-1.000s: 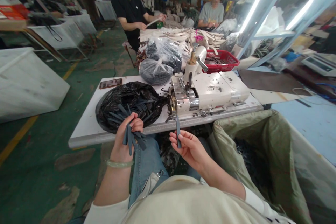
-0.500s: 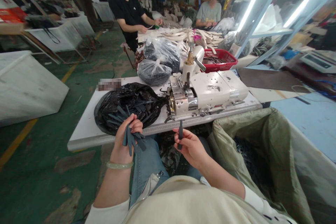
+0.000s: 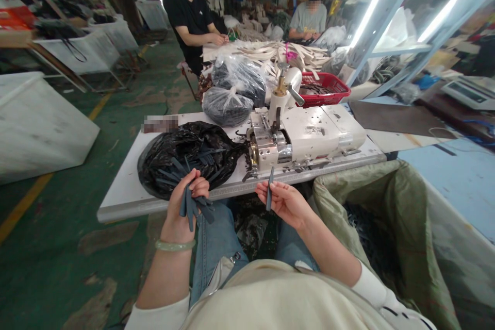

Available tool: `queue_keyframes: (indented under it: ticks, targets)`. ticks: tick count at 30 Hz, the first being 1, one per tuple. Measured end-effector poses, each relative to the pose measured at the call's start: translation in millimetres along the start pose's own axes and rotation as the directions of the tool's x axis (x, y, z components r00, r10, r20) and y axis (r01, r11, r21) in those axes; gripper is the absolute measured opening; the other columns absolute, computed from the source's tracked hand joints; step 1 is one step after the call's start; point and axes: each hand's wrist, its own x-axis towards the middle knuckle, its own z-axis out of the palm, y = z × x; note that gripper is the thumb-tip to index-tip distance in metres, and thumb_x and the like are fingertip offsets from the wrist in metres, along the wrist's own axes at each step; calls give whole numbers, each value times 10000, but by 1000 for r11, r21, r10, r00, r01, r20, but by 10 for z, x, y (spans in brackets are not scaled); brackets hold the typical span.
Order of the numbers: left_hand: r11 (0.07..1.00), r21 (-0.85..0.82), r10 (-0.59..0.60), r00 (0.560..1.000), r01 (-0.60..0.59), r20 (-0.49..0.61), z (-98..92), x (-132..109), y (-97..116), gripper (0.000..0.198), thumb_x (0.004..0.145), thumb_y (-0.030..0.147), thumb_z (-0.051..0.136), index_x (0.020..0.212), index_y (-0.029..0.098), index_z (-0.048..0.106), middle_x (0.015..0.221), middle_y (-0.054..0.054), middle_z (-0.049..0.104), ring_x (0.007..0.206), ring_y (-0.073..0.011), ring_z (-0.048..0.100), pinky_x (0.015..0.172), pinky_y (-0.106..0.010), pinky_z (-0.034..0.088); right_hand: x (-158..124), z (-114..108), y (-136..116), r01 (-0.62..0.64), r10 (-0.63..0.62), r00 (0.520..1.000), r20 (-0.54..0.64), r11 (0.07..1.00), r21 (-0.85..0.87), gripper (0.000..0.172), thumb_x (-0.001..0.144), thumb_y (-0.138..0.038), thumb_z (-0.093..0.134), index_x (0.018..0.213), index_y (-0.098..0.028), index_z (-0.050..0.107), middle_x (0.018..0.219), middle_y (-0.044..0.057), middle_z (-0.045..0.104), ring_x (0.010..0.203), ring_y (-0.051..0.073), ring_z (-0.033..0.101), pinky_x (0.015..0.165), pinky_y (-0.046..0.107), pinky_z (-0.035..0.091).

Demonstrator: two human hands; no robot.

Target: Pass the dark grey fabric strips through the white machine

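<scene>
Dark grey strips (image 3: 192,209) | left grip (image 3: 184,201) clenched on a bunch, in front of white bench machine (image 3: 305,136) | right grip (image 3: 282,203) pinching one strip (image 3: 269,189), also in front of machine | I flag: a loosened pinch could drop strips into green woven sack (image 3: 390,201), right of machine

One left hand (image 3: 184,203), one right hand (image 3: 285,205). One strip (image 3: 269,189) in the right; one bunch of strips (image 3: 191,206) in the left, too overlapped to count. One bangle (image 3: 175,245). One table (image 3: 119,201), one machine (image 3: 309,134), one black bag (image 3: 185,157), two tied bags (image 3: 226,105), one red basket (image 3: 323,90), one sack (image 3: 371,206), one scale (image 3: 466,92). Two co-workers (image 3: 189,10). One heap of pale strips (image 3: 282,52), beyond counting.
</scene>
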Motion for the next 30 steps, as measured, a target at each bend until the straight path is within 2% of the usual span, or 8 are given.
queue_keyframes:
  ticks: [3, 6, 10, 13, 17, 24, 27, 30]
  targets:
    - [1000, -1, 5, 1000, -5, 1, 0, -8, 5, 333, 986, 236, 313, 721, 142, 492, 477, 75, 326, 360, -26, 369, 325, -100, 286, 24, 5, -5, -5, 3, 1000, -27, 999, -42, 218, 749, -183, 731, 937, -91, 673, 1045, 138, 691, 942, 208, 671, 837, 299, 542]
    - [1000, -10, 6, 1000, -6, 2, 9, -15, 1, 327, 985, 237, 318, 728, 141, 496, 478, 75, 330, 363, -25, 374, 328, -95, 291, 150, -33, -46, 14, -26, 997, -75, 988, -153, 235, 729, -246, 749, 898, -96, 683, 886, 110, 715, 730, 155, 683, 650, 227, 562]
    - [1000, 1, 9, 1000, -9, -25, 39, -13, -10, 328, 984, 239, 322, 718, 145, 490, 470, 74, 335, 360, -27, 368, 315, -91, 285, 521, -120, -264, 143, -231, 955, -185, 908, -394, 255, 717, -336, 744, 704, -97, 653, 449, -24, 537, 323, 28, 389, 299, 109, 269]
    - [1000, 6, 8, 999, -7, -47, 65, -12, -14, 337, 985, 240, 323, 697, 154, 475, 453, 77, 327, 345, -28, 351, 303, -90, 277, 815, -156, -487, 146, -284, 923, -261, 884, -443, 255, 734, -315, 719, 635, -107, 610, 371, -64, 424, 285, 13, 277, 278, 117, 152]
    - [1000, 13, 19, 998, -18, -62, 75, -17, -3, 348, 987, 244, 313, 683, 161, 462, 439, 79, 317, 334, -32, 341, 292, -95, 268, 1031, -139, -666, 125, -264, 920, -290, 898, -421, 231, 766, -245, 682, 606, -117, 575, 364, -65, 398, 283, 17, 256, 278, 124, 149]
    - [1000, -2, 11, 997, -11, -74, 50, -4, 21, 331, 983, 242, 327, 692, 164, 463, 451, 80, 306, 341, -33, 345, 293, -96, 262, 1140, -92, -735, 129, -276, 896, -347, 911, -392, 225, 812, -164, 592, 597, -134, 534, 395, -71, 371, 308, 21, 220, 285, 126, 166]
    - [1000, -2, -1, 997, 1, -71, 48, 5, 15, 322, 982, 240, 333, 700, 161, 467, 455, 83, 303, 342, -31, 343, 297, -97, 264, 1160, -107, -781, 176, -357, 843, -403, 890, -420, 232, 805, -179, 588, 587, -144, 518, 410, -66, 378, 315, 29, 231, 292, 143, 175]
    - [1000, -3, -4, 999, 4, -46, 47, 6, 3, 324, 983, 243, 326, 707, 158, 474, 462, 81, 306, 349, -31, 350, 304, -99, 270, 1018, -233, -858, 257, -499, 724, -477, 836, -485, 216, 795, -224, 592, 605, -153, 520, 429, -67, 386, 329, 39, 258, 319, 165, 208]
